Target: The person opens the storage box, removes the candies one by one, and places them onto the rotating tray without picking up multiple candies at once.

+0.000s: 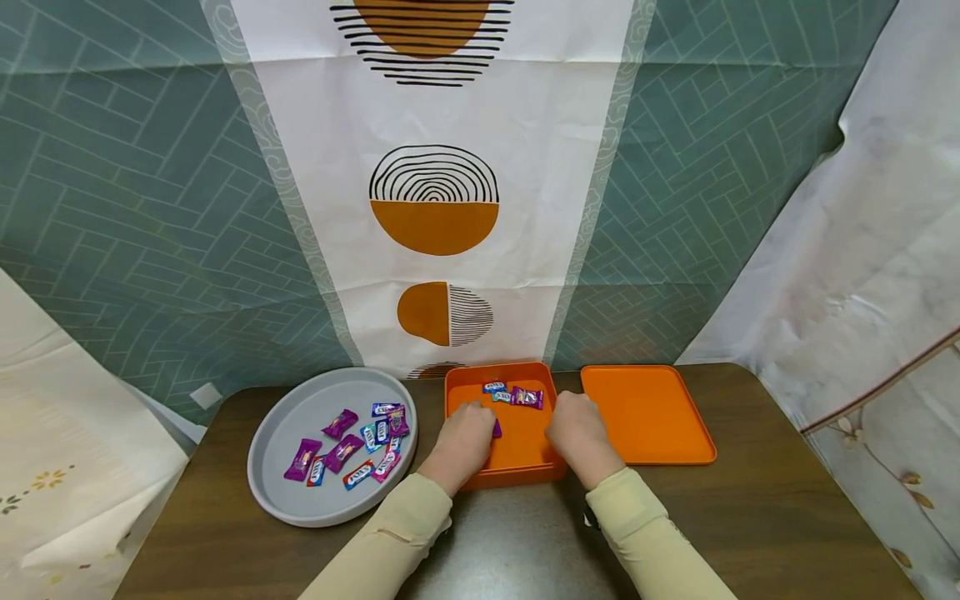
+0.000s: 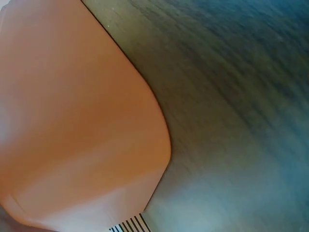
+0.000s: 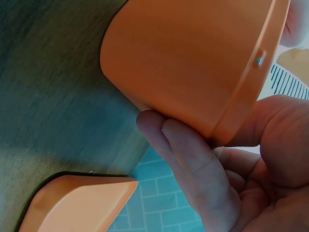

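An orange box (image 1: 525, 442) sits between both hands, with several small wrapped candies inside, among them a purple-wrapped candy (image 1: 527, 397) and a blue one (image 1: 494, 387). My right hand (image 3: 231, 169) grips the box's right wall, thumb at the rim and fingers curled against the outside. Over the left wall is my left hand (image 1: 465, 437), knuckles up, gripping that side; its fingertips are hidden. Beside it, part of another purple candy (image 1: 497, 429) shows. The left wrist view holds only the box's outer wall (image 2: 87, 111) and tabletop, without the hand.
To the left stands a round grey tray (image 1: 273, 479) with several purple, blue, red and pink wrapped candies. A flat orange tray (image 1: 648, 417) lies right of the box. All rest on a dark wooden table (image 1: 787, 525), with a patterned curtain (image 1: 540, 208) behind.
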The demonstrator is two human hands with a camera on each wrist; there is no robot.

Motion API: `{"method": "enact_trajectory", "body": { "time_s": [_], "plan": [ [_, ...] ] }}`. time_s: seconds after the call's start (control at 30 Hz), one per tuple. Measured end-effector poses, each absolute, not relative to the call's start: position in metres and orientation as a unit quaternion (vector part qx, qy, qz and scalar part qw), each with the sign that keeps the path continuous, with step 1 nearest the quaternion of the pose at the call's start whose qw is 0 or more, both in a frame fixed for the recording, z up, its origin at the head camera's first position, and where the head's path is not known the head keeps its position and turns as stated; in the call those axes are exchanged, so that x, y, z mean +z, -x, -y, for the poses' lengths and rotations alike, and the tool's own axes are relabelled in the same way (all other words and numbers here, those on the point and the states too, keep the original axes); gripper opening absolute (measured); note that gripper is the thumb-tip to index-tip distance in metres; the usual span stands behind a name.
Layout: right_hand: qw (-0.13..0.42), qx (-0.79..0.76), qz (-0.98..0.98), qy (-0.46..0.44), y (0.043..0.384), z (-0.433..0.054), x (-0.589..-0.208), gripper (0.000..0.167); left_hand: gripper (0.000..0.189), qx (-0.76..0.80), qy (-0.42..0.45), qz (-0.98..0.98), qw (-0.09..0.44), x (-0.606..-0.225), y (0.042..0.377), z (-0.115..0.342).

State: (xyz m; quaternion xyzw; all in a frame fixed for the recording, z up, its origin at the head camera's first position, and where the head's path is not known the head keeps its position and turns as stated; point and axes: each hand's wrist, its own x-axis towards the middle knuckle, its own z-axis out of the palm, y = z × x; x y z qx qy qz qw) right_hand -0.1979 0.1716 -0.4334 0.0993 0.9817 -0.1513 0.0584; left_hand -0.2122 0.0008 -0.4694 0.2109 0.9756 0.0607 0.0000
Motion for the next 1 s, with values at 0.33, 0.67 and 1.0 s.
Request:
{"method": "enact_trajectory", "body": {
  "time_s": [0.33,0.67,1.0],
  "plan": [
    [0.063,-0.156,-0.980,-0.106,0.198,-0.170,-0.435,0.032,0.020,0.078,-0.210,-0.974,0.021,-0.466,0.209,0.002],
    [0.068,-0.163,-0.979,-0.106,0.198,-0.172,-0.432,0.033,0.023,0.162,-0.226,-0.960,-0.040,-0.454,0.205,0.013],
    [0.064,-0.156,-0.981,-0.100,0.197,-0.172,-0.433,0.032,0.029,0.219,-0.165,-0.958,-0.085,-0.434,0.202,0.035]
  ]
}}
